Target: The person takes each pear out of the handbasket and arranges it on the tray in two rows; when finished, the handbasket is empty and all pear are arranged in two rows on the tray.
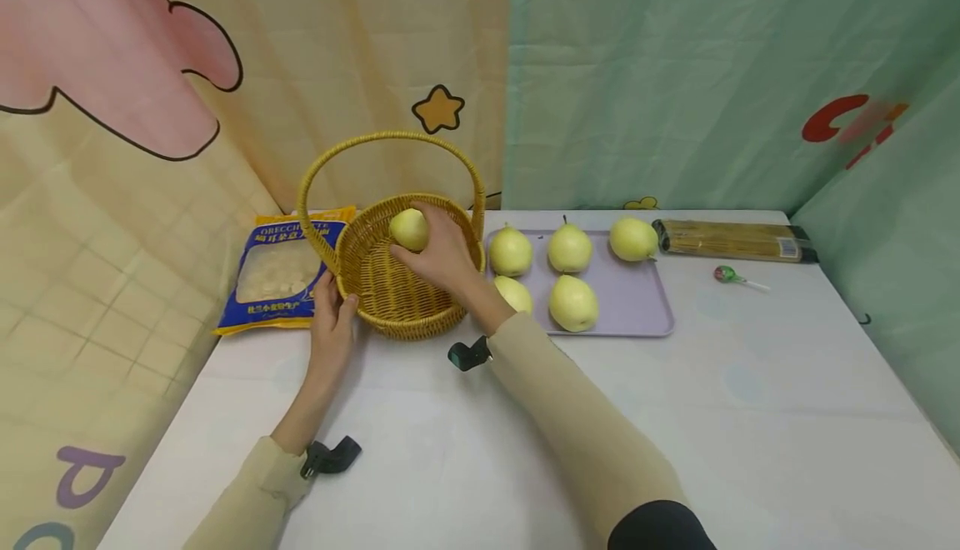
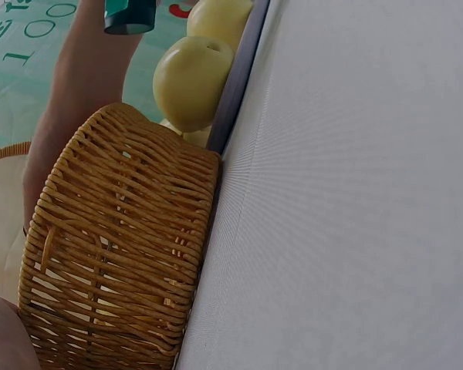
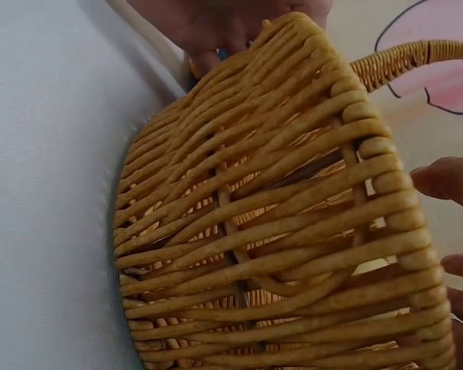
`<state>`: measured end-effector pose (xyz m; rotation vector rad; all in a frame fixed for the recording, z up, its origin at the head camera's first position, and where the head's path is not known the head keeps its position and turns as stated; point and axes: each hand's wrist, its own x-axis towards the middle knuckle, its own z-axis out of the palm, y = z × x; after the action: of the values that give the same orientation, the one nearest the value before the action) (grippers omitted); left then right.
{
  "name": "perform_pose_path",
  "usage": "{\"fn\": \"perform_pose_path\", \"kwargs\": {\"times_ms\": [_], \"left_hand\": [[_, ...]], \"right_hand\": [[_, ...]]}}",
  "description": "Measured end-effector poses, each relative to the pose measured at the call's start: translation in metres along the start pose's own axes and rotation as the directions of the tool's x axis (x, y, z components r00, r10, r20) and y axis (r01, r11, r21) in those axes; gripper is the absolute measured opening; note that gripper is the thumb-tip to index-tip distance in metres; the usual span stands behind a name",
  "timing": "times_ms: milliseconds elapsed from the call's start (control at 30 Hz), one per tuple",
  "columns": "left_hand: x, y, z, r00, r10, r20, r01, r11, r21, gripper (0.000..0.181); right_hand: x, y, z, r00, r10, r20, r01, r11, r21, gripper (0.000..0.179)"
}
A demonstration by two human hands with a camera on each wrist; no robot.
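Observation:
A wicker basket (image 1: 401, 329) with a tall hoop handle stands on the table. My left hand (image 1: 331, 325) grips its left side, the thumb near the rim and the fingers along the outer wall. Inside the basket, my right hand (image 1: 441, 254) holds a yellow-green pear (image 1: 408, 229) between thumb and fingers, toward the back wall. In the right wrist view the woven wall (image 3: 278, 216) hides the pear and much of the hand. Right of the basket, a lilac tray (image 1: 637, 304) carries several more pears (image 1: 573, 303).
A blue and yellow pasta bag (image 1: 277, 271) lies left of the basket, partly behind its handle. Behind the tray's right end lies a long brown packet (image 1: 735, 241) with dark ends, with a lollipop (image 1: 738, 277) in front. Curtains hang behind the white table (image 1: 420, 442).

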<state>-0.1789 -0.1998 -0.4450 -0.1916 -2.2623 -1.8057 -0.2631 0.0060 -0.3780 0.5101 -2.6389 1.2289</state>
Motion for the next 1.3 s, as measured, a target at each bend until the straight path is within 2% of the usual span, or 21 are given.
{"fn": "perform_pose_path", "kwargs": {"times_ms": [167, 500, 633, 867, 1033, 1300], "left_hand": [[0.001, 0.001, 0.001, 1.0, 0.016, -0.002, -0.016, 1.0, -0.013, 0.061], [0.003, 0.002, 0.002, 0.999, 0.039, -0.01, -0.039, 0.999, -0.019, 0.061], [0.003, 0.002, 0.001, 0.998, 0.054, -0.012, -0.054, 0.998, -0.021, 0.06], [0.004, 0.002, 0.0, 0.998, 0.059, -0.005, -0.059, 0.998, -0.022, 0.06], [0.005, 0.001, 0.001, 0.998, 0.062, -0.006, -0.062, 0.998, -0.023, 0.06], [0.003, -0.002, 0.0, 0.999, 0.036, -0.01, -0.036, 0.999, -0.016, 0.061]], "right_hand": [[0.013, 0.006, 0.005, 0.999, 0.043, 0.019, -0.042, 0.999, -0.021, 0.082], [0.028, 0.013, 0.011, 0.994, 0.106, 0.037, -0.108, 0.993, 0.042, 0.083], [0.033, 0.016, 0.013, 0.993, 0.101, 0.053, -0.104, 0.994, 0.045, 0.082], [0.037, 0.019, 0.015, 0.992, 0.064, 0.108, -0.062, 0.998, -0.02, 0.078], [0.038, 0.019, 0.015, 0.991, 0.058, 0.118, -0.054, 0.998, -0.037, 0.073], [0.036, 0.02, 0.019, 0.985, 0.081, 0.153, -0.07, 0.995, -0.077, 0.068]]}}
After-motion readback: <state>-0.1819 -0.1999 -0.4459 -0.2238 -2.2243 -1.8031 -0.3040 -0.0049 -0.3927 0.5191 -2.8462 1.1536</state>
